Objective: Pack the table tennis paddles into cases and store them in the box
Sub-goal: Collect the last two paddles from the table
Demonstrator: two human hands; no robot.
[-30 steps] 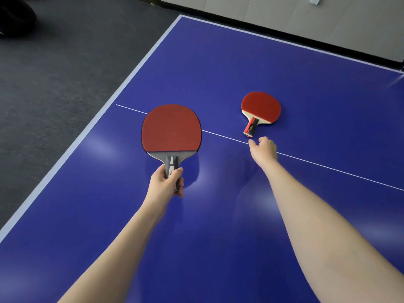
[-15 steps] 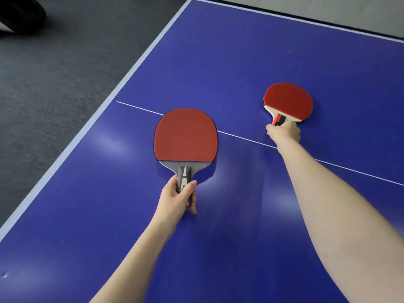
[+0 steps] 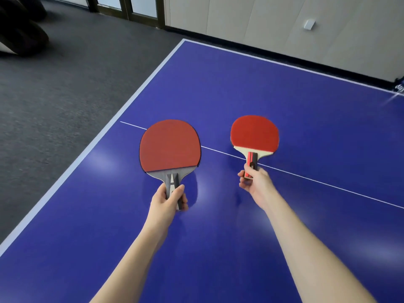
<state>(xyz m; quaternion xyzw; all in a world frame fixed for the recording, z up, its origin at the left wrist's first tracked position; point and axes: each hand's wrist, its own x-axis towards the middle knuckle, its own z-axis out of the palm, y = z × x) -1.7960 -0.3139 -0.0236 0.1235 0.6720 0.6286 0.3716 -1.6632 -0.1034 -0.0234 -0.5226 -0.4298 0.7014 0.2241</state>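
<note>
My left hand (image 3: pixel 167 201) grips the grey handle of a large red-faced paddle (image 3: pixel 170 145), held above the blue table (image 3: pixel 218 248) with its face up. A smaller paddle with bright red rubber and a red-and-black handle (image 3: pixel 254 134) is lifted off the table by my right hand (image 3: pixel 254 182), which curls round the end of its handle. The two paddles are side by side, apart, both blades pointing away from me. No case or box is in view.
The table's white left edge (image 3: pixel 72 171) borders grey carpet (image 3: pixel 54 95). A white centre line (image 3: pixel 328 184) crosses the table. A beige wall with a black skirting (image 3: pixel 284 53) stands behind the far edge. A dark object (image 3: pixel 19 29) lies on the floor at top left.
My right hand reached the small paddle's handle, took hold of it and lifted it off the table toward me. My left hand kept holding the large paddle.
</note>
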